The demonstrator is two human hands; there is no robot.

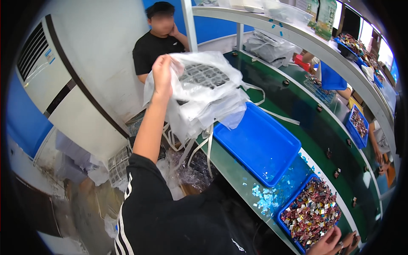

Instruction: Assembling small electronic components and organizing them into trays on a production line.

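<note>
My left hand's pinching a translucent plastic bag that drapes rightward below my fingertips, overlapping the flat blue tray's far left end; my right hand, nearer me than that tray, is half-curled; can't tell if it's holding anything

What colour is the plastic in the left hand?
The plastic is whitish and see-through, best seen in the head view.

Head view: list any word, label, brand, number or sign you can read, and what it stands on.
Blue label on the tall white unit: too small to read.
Green packages on the upper shelf: too blurred to read.
White chest marks on both black shirts: too small to read.
Nothing legible to quote.
</note>
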